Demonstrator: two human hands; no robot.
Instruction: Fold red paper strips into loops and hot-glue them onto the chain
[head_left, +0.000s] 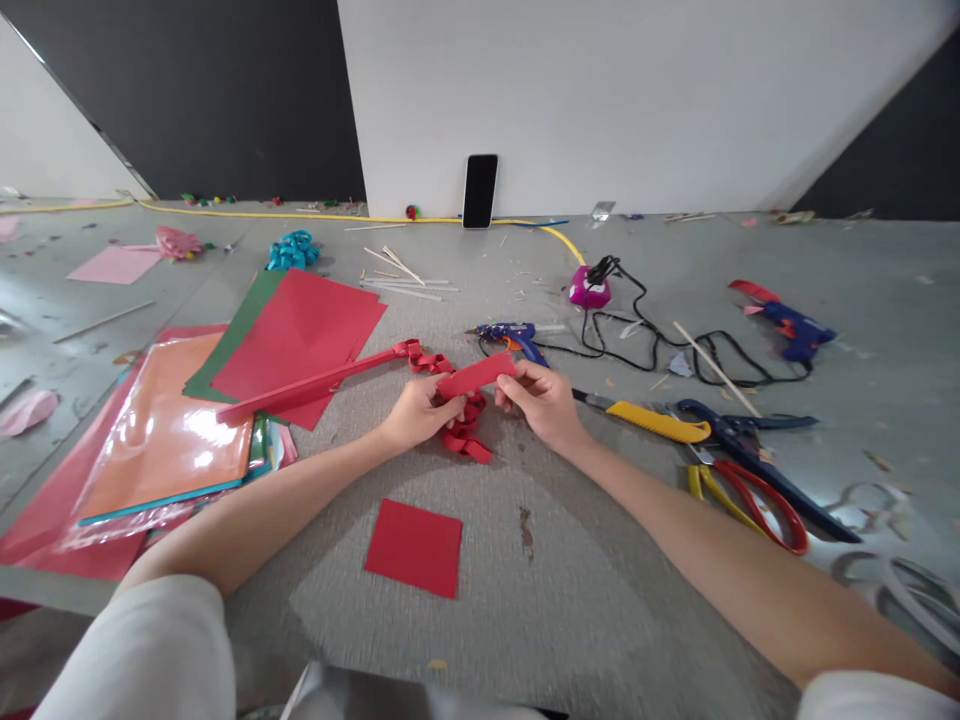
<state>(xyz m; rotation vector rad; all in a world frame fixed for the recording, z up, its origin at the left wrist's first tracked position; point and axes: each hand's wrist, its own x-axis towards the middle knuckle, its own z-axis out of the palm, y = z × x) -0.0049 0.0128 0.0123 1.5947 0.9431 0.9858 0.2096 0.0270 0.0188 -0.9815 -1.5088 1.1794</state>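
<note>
A short strip of red paper (478, 374) is stretched between my two hands above the grey surface. My left hand (421, 410) is closed on its left end, and my right hand (543, 402) pinches the right end. Just under the strip lies a heap of curled red paper loops (466, 440), partly hidden by my hands. From that heap a long rolled red paper stick (322, 383) runs left over the paper sheets. Nearer to me, a red paper rectangle (415, 549) rests flat.
Behind my right hand lies a blue glue gun (514, 332), its black cord running to a purple plug block (589, 288). A yellow cutter (660, 422) and scissors (757, 500) lie right. Red sheets (322, 310) and a plastic-wrapped orange pack (165, 420) lie left. A phone (480, 191) leans against the wall.
</note>
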